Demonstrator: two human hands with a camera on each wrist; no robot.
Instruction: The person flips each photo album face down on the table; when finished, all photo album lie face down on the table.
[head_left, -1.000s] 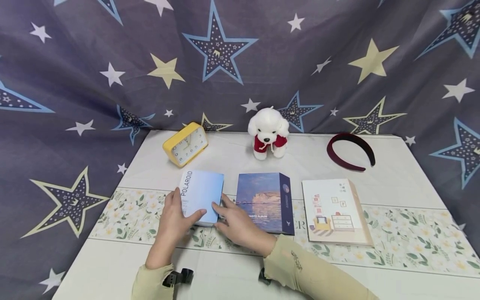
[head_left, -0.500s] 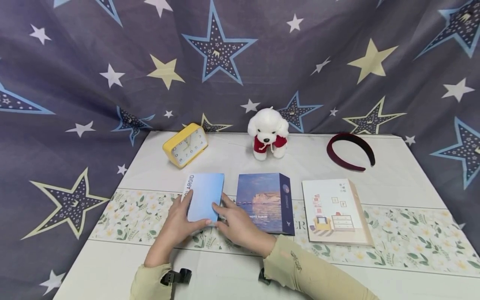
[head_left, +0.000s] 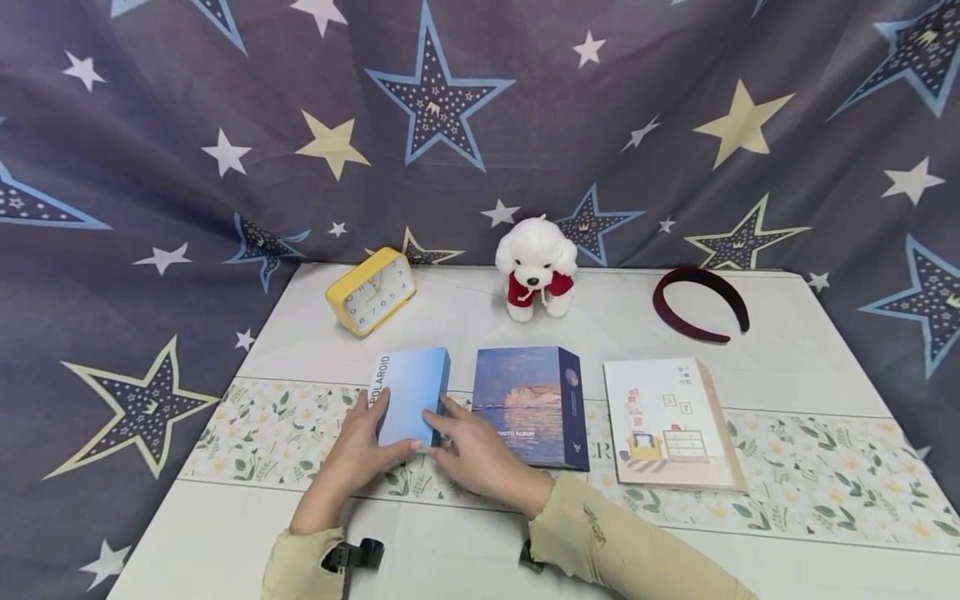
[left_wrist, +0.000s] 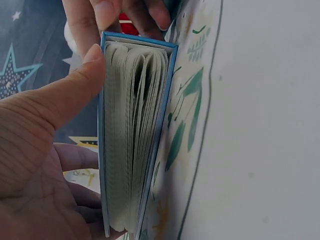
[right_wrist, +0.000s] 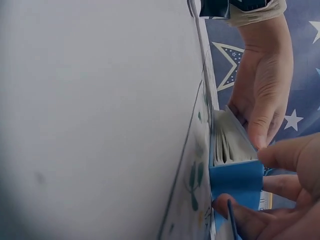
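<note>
A thick blue photo album lettered POLAROID lies on the floral strip of the table, cover up, between both hands. My left hand holds its left side, thumb on the cover near the lower edge and fingers along the side. At the opposite side, my right hand grips the album, its fingers at the cover's edge and the blue spine. The left wrist view looks into the album's page ends, where several leaves sit slightly spread. Close to the right hand lies a dark blue photo album with a seaside painting.
A white album with a furniture drawing lies to the right. Along the back stand a yellow alarm clock and a white toy dog in red. A dark red headband lies beyond the white album. A starry curtain hangs behind.
The blue album has shifted slightly right and toward me, its right side now showing more. My left hand moved right with it, and its fingers slid lower on the lettering. The right hand barely moved.
</note>
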